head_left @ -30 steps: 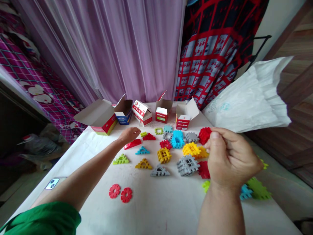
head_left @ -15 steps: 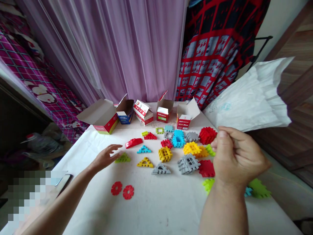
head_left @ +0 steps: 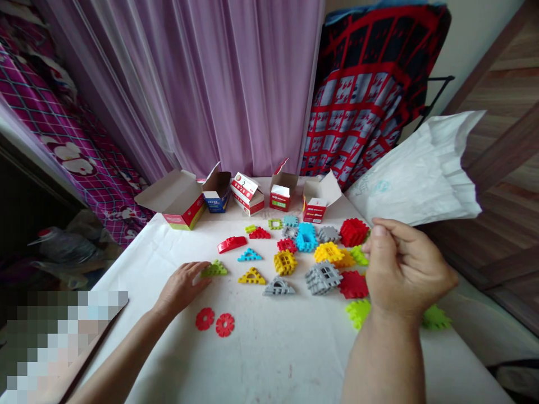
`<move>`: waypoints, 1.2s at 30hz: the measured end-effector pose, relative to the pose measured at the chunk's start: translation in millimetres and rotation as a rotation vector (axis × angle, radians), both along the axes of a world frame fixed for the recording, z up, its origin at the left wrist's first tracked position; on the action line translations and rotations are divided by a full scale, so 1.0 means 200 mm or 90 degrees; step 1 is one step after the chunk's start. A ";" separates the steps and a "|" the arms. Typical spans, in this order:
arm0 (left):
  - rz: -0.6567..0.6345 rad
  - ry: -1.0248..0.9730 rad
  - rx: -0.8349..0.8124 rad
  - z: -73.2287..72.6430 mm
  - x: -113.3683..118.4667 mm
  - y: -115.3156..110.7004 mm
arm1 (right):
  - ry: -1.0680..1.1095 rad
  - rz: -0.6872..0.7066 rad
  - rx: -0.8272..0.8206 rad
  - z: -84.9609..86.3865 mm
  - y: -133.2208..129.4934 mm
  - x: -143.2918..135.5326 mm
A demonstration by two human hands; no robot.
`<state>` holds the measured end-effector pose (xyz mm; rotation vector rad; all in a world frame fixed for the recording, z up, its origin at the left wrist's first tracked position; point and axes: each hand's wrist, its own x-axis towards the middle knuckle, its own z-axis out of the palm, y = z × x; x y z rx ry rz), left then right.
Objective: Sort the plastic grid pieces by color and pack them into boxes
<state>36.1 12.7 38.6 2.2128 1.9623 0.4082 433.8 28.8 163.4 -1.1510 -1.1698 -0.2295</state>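
Note:
My left hand (head_left: 181,286) is low over the left of the table. Its fingers and thumb are apart at the left end of a lime-green triangular toy block (head_left: 215,269), partly covering it; contact is unclear. Below lie two red notched discs (head_left: 205,318). My right hand (head_left: 404,275) is raised at the right, its thumb pressed against curled fingers; what it pinches, if anything, is hidden. Beyond its fingertips are a small lime-green block (head_left: 359,255) and a red block stack (head_left: 353,232). A white bag (head_left: 416,174) appears just behind this hand.
Open cardboard boxes stand along the back, including a red one (head_left: 183,210) and a blue one (head_left: 217,202). Several interlocking blocks spread across the middle, among them a grey stack (head_left: 323,278), a yellow triangle (head_left: 251,276) and a blue triangle (head_left: 250,255). A curtain (head_left: 236,84) hangs behind.
My left hand has lowered to the lime-green triangular block, bringing its fingers to the block's left end. My right hand keeps its pinched shape. The view has shifted slightly.

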 end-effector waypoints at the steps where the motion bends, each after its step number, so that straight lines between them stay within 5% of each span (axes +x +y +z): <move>1: 0.001 -0.003 0.004 0.00 0.00 0.00 | 0.004 -0.003 0.002 0.01 0.00 0.00; 10: 0.033 -0.016 0.057 -0.03 0.00 -0.01 | 0.041 -0.054 0.012 0.01 -0.01 0.07; 16: 0.000 -0.016 0.090 -0.06 -0.02 0.00 | 0.062 0.010 0.035 0.06 -0.05 0.01; 19: -0.016 -0.028 0.119 -0.09 -0.03 0.01 | -0.033 0.089 0.009 0.09 -0.10 -0.13; 23: -0.017 -0.085 0.173 -0.13 -0.04 0.03 | -0.207 0.299 0.014 0.10 -0.19 -0.35; 31: 0.050 -0.063 0.114 -0.06 0.00 0.04 | -0.492 0.460 0.010 -0.02 -0.40 -0.55; 36: 0.092 -0.051 0.056 -0.04 0.00 0.04 | -0.632 0.557 -0.115 -0.21 -0.44 -0.62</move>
